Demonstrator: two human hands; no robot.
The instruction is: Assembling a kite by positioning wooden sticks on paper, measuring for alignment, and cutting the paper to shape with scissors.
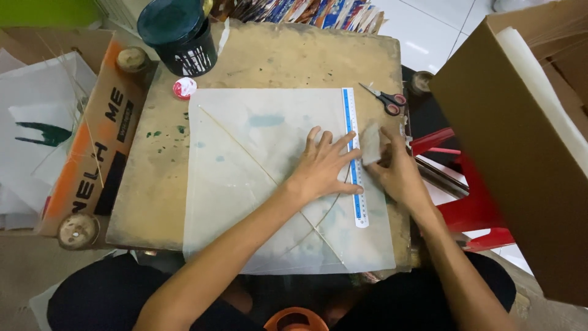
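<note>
A large sheet of thin white paper (245,165) lies on a worn wooden board (288,61). Thin bamboo sticks (245,150) cross the sheet diagonally, one curving near my wrist. My left hand (321,165) presses flat on the paper, fingers spread, its fingertips against a blue and white ruler (354,153) laid along the sheet's right side. My right hand (398,171) is just right of the ruler and grips a small grey block (371,144) between thumb and fingers, held at the ruler's edge.
Red-handled scissors (386,98) lie at the board's right edge. A dark pot (177,34) and a small red and white lid (184,87) stand at the back left. A cardboard box (520,141) rises on the right, a red stool (471,208) below it. An orange carton (92,147) lies left.
</note>
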